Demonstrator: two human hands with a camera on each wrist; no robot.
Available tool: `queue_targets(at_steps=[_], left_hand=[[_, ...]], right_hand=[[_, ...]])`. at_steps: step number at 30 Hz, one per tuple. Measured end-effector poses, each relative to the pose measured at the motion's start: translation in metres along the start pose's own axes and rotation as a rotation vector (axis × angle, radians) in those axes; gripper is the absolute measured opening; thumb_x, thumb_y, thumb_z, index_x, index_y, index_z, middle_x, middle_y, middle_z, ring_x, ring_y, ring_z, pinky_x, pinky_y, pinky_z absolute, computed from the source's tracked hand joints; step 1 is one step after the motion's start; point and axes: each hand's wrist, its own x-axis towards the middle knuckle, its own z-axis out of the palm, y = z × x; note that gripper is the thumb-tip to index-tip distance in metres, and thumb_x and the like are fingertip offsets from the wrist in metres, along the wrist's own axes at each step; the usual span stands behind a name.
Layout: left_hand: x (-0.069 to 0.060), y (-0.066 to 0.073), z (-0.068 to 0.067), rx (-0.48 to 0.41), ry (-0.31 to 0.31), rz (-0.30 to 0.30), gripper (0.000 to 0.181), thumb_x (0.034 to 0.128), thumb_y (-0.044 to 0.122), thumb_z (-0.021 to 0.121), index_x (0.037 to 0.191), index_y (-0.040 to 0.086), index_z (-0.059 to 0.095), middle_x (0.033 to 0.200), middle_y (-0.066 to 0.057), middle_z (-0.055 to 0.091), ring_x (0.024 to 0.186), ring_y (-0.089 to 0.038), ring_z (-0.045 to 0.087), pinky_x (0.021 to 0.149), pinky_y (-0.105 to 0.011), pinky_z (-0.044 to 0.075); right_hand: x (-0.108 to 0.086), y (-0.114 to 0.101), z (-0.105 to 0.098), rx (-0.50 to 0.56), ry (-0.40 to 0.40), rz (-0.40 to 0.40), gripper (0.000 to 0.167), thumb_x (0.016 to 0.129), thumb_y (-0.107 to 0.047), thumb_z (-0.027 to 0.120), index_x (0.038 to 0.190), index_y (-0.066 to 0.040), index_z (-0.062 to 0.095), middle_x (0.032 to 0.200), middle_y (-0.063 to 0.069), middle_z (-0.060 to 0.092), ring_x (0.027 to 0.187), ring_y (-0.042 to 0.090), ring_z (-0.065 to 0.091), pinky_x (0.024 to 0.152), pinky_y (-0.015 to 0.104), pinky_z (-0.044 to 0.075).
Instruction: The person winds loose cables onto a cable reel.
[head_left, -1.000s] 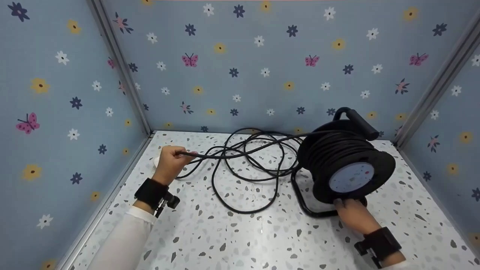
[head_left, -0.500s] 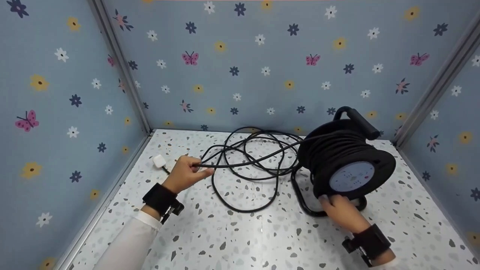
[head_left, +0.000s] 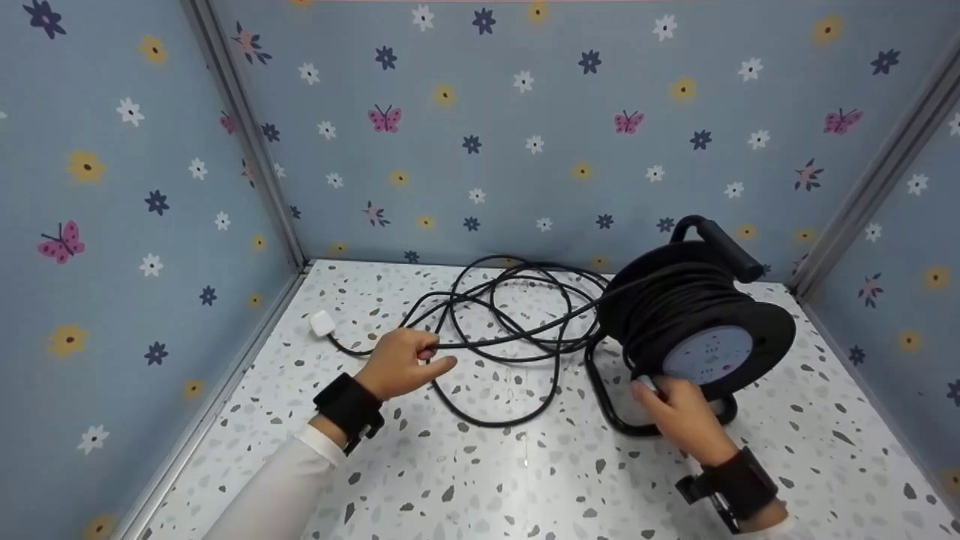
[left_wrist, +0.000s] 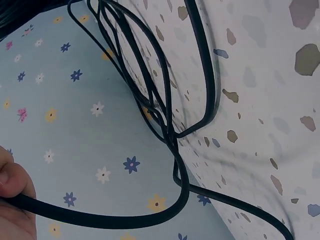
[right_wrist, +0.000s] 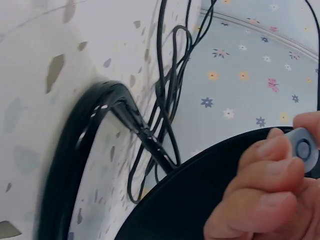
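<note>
Black cable (head_left: 487, 343) between left grip (head_left: 396, 365) and reel (head_left: 686, 311)

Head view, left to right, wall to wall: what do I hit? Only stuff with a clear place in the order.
Left wall → white plug → left hand → cable reel → right wall.

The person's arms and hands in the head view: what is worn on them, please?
The left hand and right hand are gloveless. The left wristband and right wristband are wide and black, each carrying a small dark camera. The left sleeve is white; of the right sleeve, only a white edge shows.
</note>
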Motion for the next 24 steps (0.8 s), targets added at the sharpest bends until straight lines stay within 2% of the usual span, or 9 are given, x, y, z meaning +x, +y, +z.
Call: queue_targets(at_steps=[5,8,11,15,20,24], left_hand=[[0.004,0.005,0.015,0.111,-0.003,0.048,0.048,0.0929,0.035,0.074,0.068,0.019,0.036,0.065,0.015,0.026,0.059,-0.003,0.026,0.062,-0.024,0.025],[0.008,0.010,0.022,0.132,-0.017,0.056,0.049,0.0942,0.038,0.073,0.069,0.020,0.036,0.065,0.015,0.026,0.059,-0.004,0.025,0.062,-0.024,0.025],[0.013,0.016,0.027,0.144,-0.040,0.060,0.047,0.0960,0.041,0.072,0.070,0.015,0.042,0.066,0.014,0.028,0.059,-0.004,0.026,0.062,-0.025,0.024],[0.019,0.024,0.036,0.157,-0.072,0.047,0.049,0.0984,0.044,0.069,0.070,0.011,0.045,0.065,0.013,0.028,0.059,-0.006,0.026,0.061,-0.026,0.023],[0.025,0.037,0.053,0.178,-0.074,0.020,0.049,0.1087,0.040,0.057,0.067,0.022,0.036,0.061,0.013,0.025,0.055,-0.006,0.025,0.058,-0.026,0.023],[0.029,0.048,0.066,0.173,-0.066,0.014,0.049,0.1125,0.029,0.048,0.065,0.023,0.036,0.058,0.014,0.025,0.053,-0.006,0.025,0.055,-0.026,0.025]], right_hand=[[-0.001,-0.008,0.003,0.080,0.095,-0.015,0.043,0.111,-0.019,0.062,0.070,-0.014,0.049,0.062,-0.008,0.041,0.053,0.009,0.040,0.057,0.027,0.037],[0.000,-0.014,0.002,0.122,0.139,-0.010,0.044,0.112,-0.019,0.060,0.070,-0.012,0.049,0.062,-0.007,0.042,0.053,0.009,0.039,0.058,0.026,0.036],[0.002,-0.021,-0.001,0.141,0.175,-0.008,0.045,0.113,-0.020,0.059,0.070,-0.012,0.049,0.062,-0.006,0.042,0.052,0.008,0.038,0.057,0.025,0.035],[0.005,-0.028,-0.009,0.116,0.227,-0.020,0.044,0.112,-0.020,0.060,0.070,-0.012,0.050,0.063,-0.007,0.043,0.052,0.007,0.038,0.055,0.024,0.034],[0.008,-0.035,-0.022,0.062,0.277,-0.048,0.043,0.112,-0.021,0.060,0.071,-0.009,0.052,0.064,-0.006,0.044,0.053,0.008,0.039,0.057,0.026,0.035],[0.010,-0.038,-0.033,0.035,0.306,-0.039,0.043,0.112,-0.024,0.059,0.073,-0.009,0.052,0.066,-0.004,0.045,0.055,0.010,0.041,0.057,0.027,0.035]])
